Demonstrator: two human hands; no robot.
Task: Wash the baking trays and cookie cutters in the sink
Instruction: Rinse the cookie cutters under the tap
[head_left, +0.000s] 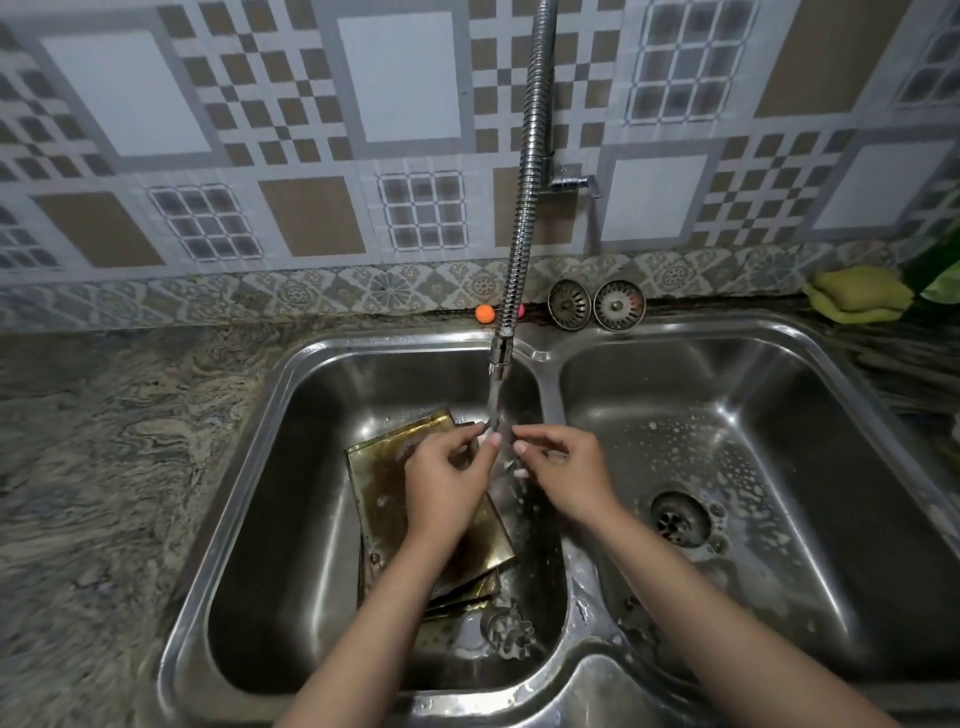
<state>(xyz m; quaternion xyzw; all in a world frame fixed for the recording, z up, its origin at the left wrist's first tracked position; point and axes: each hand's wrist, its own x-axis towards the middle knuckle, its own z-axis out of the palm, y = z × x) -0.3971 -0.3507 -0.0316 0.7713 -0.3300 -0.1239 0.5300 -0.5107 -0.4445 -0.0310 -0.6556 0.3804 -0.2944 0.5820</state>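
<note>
Left hand (448, 478) and right hand (563, 475), fingers curled, beneath faucet (501, 356) stream. Grip contents indistinct. Above stacked baking trays (379, 483) in sink (249, 519).

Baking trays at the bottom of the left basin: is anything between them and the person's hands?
Only running water from the faucet. The left hand and right hand hover under the stream just above the stacked baking trays. The flower-shaped cookie cutter lies nearer the viewer, beside the trays.
</note>
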